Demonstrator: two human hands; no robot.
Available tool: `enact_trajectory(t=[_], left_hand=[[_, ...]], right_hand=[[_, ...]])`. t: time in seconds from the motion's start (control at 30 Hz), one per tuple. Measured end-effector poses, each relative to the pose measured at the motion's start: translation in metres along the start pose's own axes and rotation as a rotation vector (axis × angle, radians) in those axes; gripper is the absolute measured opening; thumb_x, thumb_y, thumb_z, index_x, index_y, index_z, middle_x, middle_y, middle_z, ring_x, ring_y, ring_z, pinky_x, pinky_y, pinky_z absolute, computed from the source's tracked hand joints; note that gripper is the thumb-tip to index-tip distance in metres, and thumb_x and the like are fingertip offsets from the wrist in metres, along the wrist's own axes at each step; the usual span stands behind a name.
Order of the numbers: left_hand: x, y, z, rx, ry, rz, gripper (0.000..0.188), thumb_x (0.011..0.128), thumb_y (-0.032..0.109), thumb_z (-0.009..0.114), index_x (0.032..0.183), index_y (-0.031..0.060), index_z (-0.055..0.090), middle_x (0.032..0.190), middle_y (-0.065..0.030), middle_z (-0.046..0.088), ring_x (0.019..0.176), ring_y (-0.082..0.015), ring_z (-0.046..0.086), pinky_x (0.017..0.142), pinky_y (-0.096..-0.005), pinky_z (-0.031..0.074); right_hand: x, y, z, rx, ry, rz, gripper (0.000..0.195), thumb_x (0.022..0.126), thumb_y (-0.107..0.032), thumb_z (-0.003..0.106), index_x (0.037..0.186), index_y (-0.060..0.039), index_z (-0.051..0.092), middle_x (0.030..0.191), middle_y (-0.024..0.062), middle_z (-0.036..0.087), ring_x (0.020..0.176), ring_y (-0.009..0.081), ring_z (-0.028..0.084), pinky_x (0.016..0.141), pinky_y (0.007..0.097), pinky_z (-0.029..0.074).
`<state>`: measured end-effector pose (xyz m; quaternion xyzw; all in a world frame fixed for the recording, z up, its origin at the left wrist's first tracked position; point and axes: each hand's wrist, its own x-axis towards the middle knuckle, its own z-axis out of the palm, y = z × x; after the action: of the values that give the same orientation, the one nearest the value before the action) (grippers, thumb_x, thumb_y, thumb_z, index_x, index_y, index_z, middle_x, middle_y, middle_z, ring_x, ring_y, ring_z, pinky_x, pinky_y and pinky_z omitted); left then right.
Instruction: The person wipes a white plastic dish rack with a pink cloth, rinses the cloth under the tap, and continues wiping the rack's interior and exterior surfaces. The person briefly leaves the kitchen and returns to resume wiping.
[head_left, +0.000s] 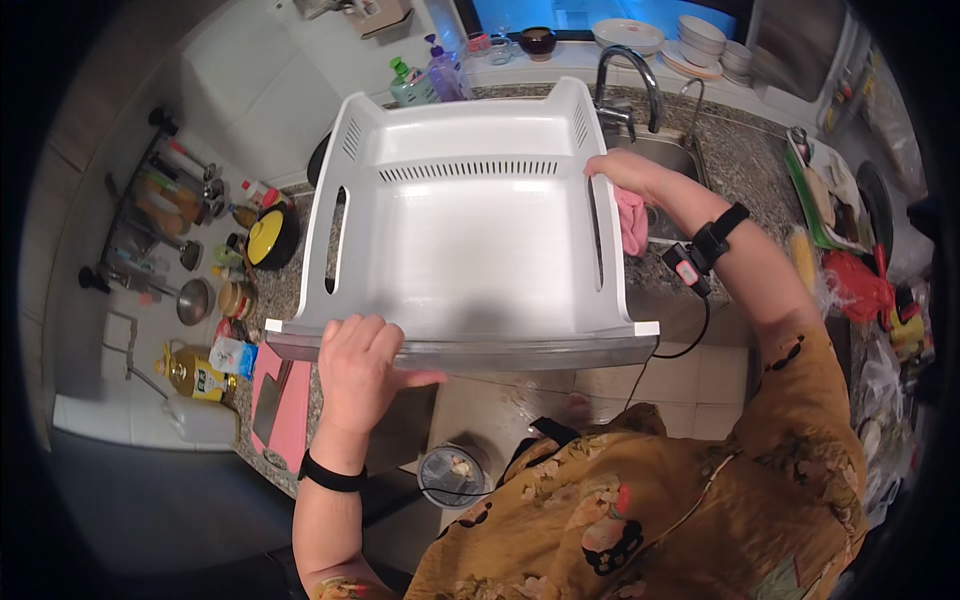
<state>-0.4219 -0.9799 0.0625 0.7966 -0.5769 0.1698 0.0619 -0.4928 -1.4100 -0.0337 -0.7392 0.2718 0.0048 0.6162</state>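
A large white plastic refrigerator drawer (465, 247) with a clear grey front panel lies before me, over the counter and partly over the sink. My left hand (360, 360) grips the drawer's front edge, left of its middle, fingers over the rim. At the drawer's right side wall, near the back, my right hand (622, 174) holds the edge. A pink cloth (631, 221) hangs just below that hand; whether my fingers also hold it I cannot tell. The inside of the drawer shows bare white plastic, with slots at the back and long openings in both sides.
A chrome faucet (630, 82) rises over the steel sink (682, 161) behind the drawer. At left are a pink cutting board (281, 405) with a cleaver (268, 405), an oil bottle (196, 373) and a black pot with yellow lid (265, 236). A bin (452, 476) stands on the floor.
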Motion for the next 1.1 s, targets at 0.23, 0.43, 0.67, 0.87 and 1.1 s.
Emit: enact_trajectory(t=[0.23,0.43,0.67,0.87,1.1], left_hand=[[0.002,-0.007,0.014,-0.244,0.007,-0.035,0.057,0.045,0.038,0.09,0.076,0.0094,0.051,0.071,-0.0031,0.049,0.071,-0.0239,0.049,0.073,-0.034,0.035],[-0.011,-0.005,0.046,-0.308,-0.003,-0.003,0.056,0.047,0.035,0.091,0.078,0.0087,0.053,0.074,-0.0038,0.049,0.074,-0.0249,0.049,0.077,-0.0348,0.034],[-0.009,-0.009,0.086,-0.295,-0.001,0.019,0.052,0.05,0.033,0.09,0.079,0.0092,0.055,0.075,-0.004,0.053,0.076,-0.0256,0.052,0.078,-0.0373,0.036],[0.01,-0.022,0.101,-0.276,-0.001,-0.054,0.053,0.048,0.031,0.091,0.081,0.0091,0.056,0.077,-0.0036,0.055,0.078,-0.0261,0.054,0.083,-0.0377,0.038],[0.043,-0.038,0.122,-0.188,-0.041,-0.128,0.056,0.051,0.032,0.09,0.093,0.0085,0.06,0.09,-0.0052,0.061,0.092,-0.0276,0.058,0.097,-0.0463,0.034]], right_hand=[[-0.036,0.031,0.008,0.105,0.043,0.144,0.05,0.088,-0.026,0.053,0.123,0.01,0.056,0.113,0.0227,0.065,0.096,0.0309,0.067,0.085,0.0396,0.054],[-0.053,0.054,0.023,0.103,0.104,0.247,0.05,0.091,-0.03,0.05,0.122,0.0096,0.056,0.106,0.0261,0.067,0.082,0.0352,0.069,0.071,0.0477,0.056],[-0.041,0.083,0.021,0.038,0.18,0.208,0.056,0.087,-0.033,0.057,0.122,0.0094,0.059,0.118,0.0197,0.066,0.104,0.0271,0.065,0.092,0.0357,0.049],[-0.003,0.087,0.011,-0.164,0.201,0.185,0.057,0.086,-0.038,0.057,0.118,0.0086,0.063,0.119,0.0202,0.066,0.105,0.0281,0.064,0.093,0.0361,0.047],[0.034,0.087,-0.01,-0.185,0.137,0.164,0.058,0.085,-0.042,0.056,0.115,0.0065,0.066,0.115,0.0215,0.068,0.103,0.0321,0.066,0.09,0.0372,0.049]])
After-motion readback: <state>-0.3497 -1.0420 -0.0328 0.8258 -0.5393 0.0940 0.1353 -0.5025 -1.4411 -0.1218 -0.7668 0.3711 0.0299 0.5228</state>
